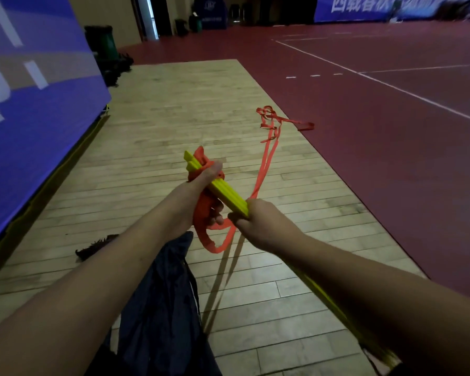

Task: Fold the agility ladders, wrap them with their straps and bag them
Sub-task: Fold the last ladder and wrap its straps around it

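The bundle of yellow rungs (228,194) is held in the air in front of the person, above the wooden floor (174,118). Its long axis runs from far-left to near-right. The left hand (198,183) grasps the far half, its fingers curled round the rungs and over a bunch of gathered orange strap (266,164). The right hand (261,226) grips the near end, with the strap passing out beside its fingers. From there two runs of strap lead away and to the right. They end in a loose tangle on the floor, at the edge of the red court floor (364,131) and well apart from both hands. A slack loop also hangs just below the bundle, between the two hands. Judgement: wrapping is the step in hand, and the right hand is the nearer one to draw in the free length. The long trailing run is likely to snag or twist as it comes. The dark bag (160,294) lies low between the forearms, directly beneath the work and within reach of either hand. A second yellow length (345,316) shows under the right forearm; what it is cannot be told. A small dark object (98,245) lies on the floor to the left, and a blue banner (38,104) stands along that side.
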